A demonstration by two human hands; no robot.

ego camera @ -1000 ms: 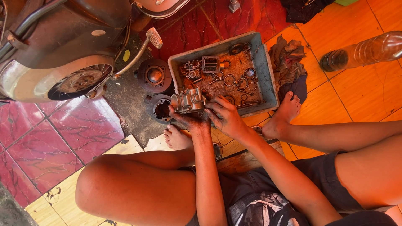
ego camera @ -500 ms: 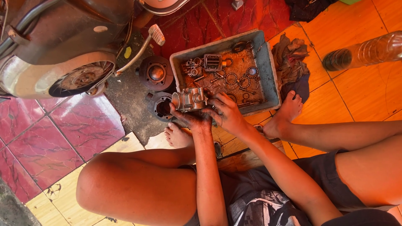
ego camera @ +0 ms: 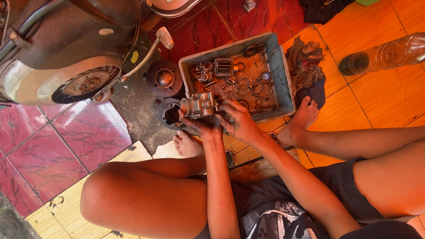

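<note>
While the grey-brown scooter body with its round spoked flywheel opening fills the upper left over dark red marbled tiles, a chrome kick lever with a ribbed rubber pedal slants out from it toward the middle. Just right of the lever, two dark round metal engine parts lie on a greasy black patch of floor, one above the other. Beside the lower one, the left hand, blackened with grease, has its fingers curled up around the underside of a small silver metal carburettor, holding it just above the near left corner of the tray. The right hand sits directly to the right, its fingers bent and its fingertips pressed to the carburettor's right end, gripping it there. Behind both hands lies a shallow grey rectangular metal tray, rusty inside, with small rings, washers and a finned square block scattered in it. Touching the tray's right edge is a crumpled brown and dark rag on orange tiles. Farther right, a clear plastic bottle with a dark cap lies on its side. A bare foot rests below the rag, another under the left hand.
</note>
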